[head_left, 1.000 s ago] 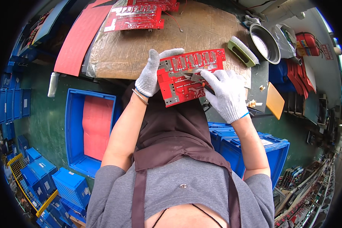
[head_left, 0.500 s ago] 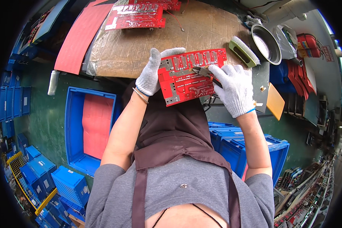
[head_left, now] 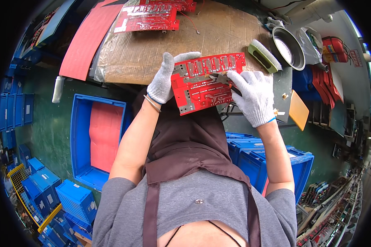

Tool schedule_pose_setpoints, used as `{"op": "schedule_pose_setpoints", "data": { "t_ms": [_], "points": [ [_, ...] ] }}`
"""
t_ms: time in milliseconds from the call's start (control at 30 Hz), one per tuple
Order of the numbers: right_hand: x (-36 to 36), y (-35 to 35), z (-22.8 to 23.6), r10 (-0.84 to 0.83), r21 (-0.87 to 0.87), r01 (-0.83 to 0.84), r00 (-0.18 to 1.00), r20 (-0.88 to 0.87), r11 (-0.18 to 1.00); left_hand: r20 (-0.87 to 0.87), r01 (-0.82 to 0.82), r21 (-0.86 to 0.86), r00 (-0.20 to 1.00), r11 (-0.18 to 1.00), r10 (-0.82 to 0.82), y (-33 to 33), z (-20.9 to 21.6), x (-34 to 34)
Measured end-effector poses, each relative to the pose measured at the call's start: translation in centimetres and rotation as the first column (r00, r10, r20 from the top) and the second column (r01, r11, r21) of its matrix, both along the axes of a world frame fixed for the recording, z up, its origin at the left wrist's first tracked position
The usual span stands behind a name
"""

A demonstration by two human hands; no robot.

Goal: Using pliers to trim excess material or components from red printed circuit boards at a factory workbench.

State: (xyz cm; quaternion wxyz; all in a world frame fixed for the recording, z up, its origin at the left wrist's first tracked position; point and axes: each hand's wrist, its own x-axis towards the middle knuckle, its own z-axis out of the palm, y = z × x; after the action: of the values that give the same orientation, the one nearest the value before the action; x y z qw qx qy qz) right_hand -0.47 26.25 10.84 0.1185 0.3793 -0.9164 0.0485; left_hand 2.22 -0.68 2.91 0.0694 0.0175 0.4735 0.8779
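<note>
My left hand (head_left: 165, 80), in a white knit glove, grips the left edge of a red circuit board (head_left: 200, 99), its thumb raised along the side. The board is tilted above my lap at the table's near edge, its soldered face toward me. In my gloved right hand (head_left: 253, 94) is a pair of cutting pliers (head_left: 219, 78), their metal jaws against the middle of the board's face. Whether the jaws touch a lead there is too small to tell. More red circuit boards (head_left: 150, 18) lie at the far left of the table.
A cardboard-covered tabletop (head_left: 132, 57) spans the far side. At its right are a green scrub brush (head_left: 263, 57) and a metal bowl (head_left: 286, 48). Blue crates (head_left: 76, 140) stand on the floor to both sides, one lined with red sheet (head_left: 105, 133). A red sheet (head_left: 86, 41) hangs over the table's left.
My right hand and the pliers have shifted only very slightly over the board. The board and my left hand keep their place.
</note>
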Motion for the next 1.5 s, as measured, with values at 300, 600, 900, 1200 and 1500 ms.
{"op": "schedule_pose_setpoints", "data": {
  "t_ms": [300, 600, 900, 1200, 1500],
  "points": [
    [-0.2, -0.6, 0.9, -0.031, 0.106, 0.032, 0.999, -0.003, 0.994, 0.004, -0.013, -0.011, 1.0, 1.0, 0.013, 0.1, 0.3, 0.1],
    [-1.0, 0.2, 0.3, 0.033, 0.096, -0.03, 0.999, -0.033, 0.995, 0.003, -0.007, -0.008, 1.0, 1.0, 0.007, 0.2, 0.3, 0.1],
    [-0.8, -0.2, 0.9, 0.021, 0.086, -0.018, 0.999, -0.04, 0.996, -0.002, -0.003, 0.007, 1.0, 1.0, 0.003, 0.1, 0.2, 0.1],
    [-1.4, -0.4, 1.3, 0.061, 0.148, -0.051, 0.996, -0.063, 0.988, 0.003, -0.004, 0.005, 1.0, 1.0, 0.004, 0.1, 0.4, 0.2],
    [-1.3, 0.0, 0.0, 0.08, 0.072, -0.073, 0.992, -0.096, 0.995, -0.011, -0.012, 0.006, 1.0, 1.0, 0.012, 0.1, 0.2, 0.1]
  ]
}}
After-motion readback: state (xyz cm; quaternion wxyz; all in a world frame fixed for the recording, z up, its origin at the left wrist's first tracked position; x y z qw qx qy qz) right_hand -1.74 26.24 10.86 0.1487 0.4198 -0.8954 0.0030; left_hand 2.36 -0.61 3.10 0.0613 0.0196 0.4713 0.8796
